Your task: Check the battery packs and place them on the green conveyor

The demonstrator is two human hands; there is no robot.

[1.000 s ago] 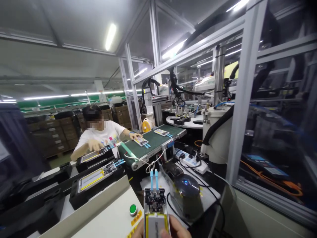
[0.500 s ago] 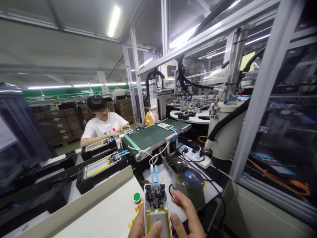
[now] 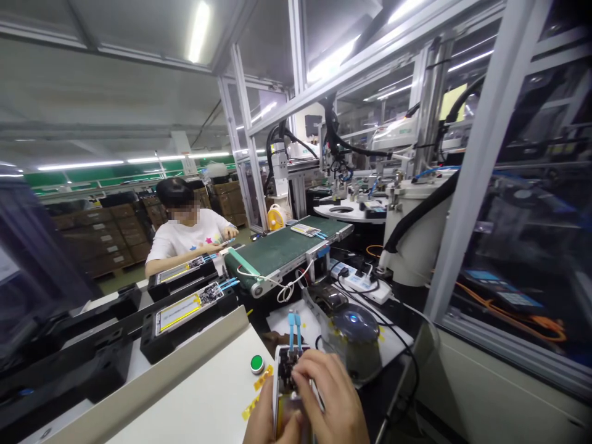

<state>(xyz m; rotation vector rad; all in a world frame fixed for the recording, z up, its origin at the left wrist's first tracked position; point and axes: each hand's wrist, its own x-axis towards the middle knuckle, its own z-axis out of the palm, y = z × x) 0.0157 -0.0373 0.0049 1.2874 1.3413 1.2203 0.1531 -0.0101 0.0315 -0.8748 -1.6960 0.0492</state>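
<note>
At the bottom centre is an opened power bank [image 3: 283, 372], a white shell with a dark circuit board, a yellow-edged battery and two light blue cables [image 3: 295, 330] sticking up from its far end. My left hand [image 3: 264, 414] grips it by the left side, with the thumb across the battery. Over the board bends my right hand [image 3: 332, 394], its thumb and fingers drawn together in a pinch. Those fingertips cover part of the board and battery; whether something small is between them is hidden.
Left, similar power banks [image 3: 182, 313] lie in black fixtures [image 3: 148, 342]. A green conveyor belt [image 3: 272, 256] carries another one. Near my hands are a green button [image 3: 257, 364], yellow tape pieces [image 3: 263, 377], a dark domed device [image 3: 354, 333] and a power strip [image 3: 365, 285]. A co-worker [image 3: 185, 231] sits beyond.
My right hand has moved left, from open beside the power bank to pinching over its board. The power bank has tilted slightly. The whole view has shifted a little.
</note>
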